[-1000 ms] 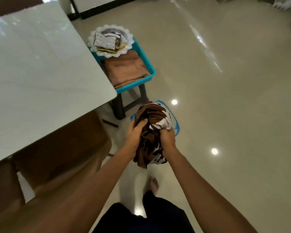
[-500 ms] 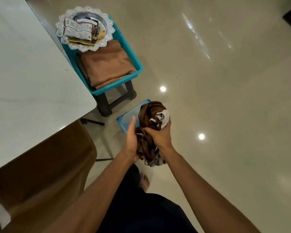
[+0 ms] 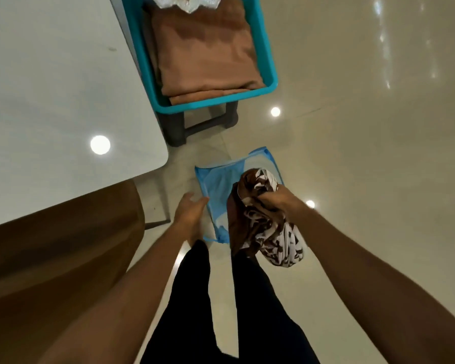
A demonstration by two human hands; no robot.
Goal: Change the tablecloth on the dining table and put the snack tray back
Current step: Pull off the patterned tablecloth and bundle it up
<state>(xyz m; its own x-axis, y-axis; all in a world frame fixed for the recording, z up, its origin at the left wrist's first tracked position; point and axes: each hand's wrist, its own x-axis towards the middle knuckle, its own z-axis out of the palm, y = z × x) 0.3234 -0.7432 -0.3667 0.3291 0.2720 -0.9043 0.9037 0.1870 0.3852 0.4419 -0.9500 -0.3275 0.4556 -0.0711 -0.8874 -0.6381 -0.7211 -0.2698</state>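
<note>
Tablecloth-bare, the dining table (image 3: 50, 88) fills the left of the view, its pale top uncovered, which suits a change that is only partly done. A brown chair (image 3: 63, 245) is tucked below its near edge.

Just beside the table's corner, a teal basket (image 3: 272, 82) sits on a dark stool (image 3: 208, 124) and holds a folded brown cloth (image 3: 205, 53). This is probably the fresh cover, parked within reach. The lacy rim of the snack tray (image 3: 189, 3) rests on that cloth at the top edge of the view, out of the way until the table is dressed.

The patterned tablecloth (image 3: 263, 227) is bunched into 1 loose wad, dark brown with white print. It hangs limp and creased over the far side of a blue mesh hamper (image 3: 218, 185) on the floor, seemingly about to be dropped in as laundry.

The right hand (image 3: 279, 202) has its fingers curled tight round the top of the wad. The left hand (image 3: 189, 214) holds nothing, its fingers loosely spread by the hamper's near rim, perhaps to steady it. Whether it touches the rim cannot be told.
</note>
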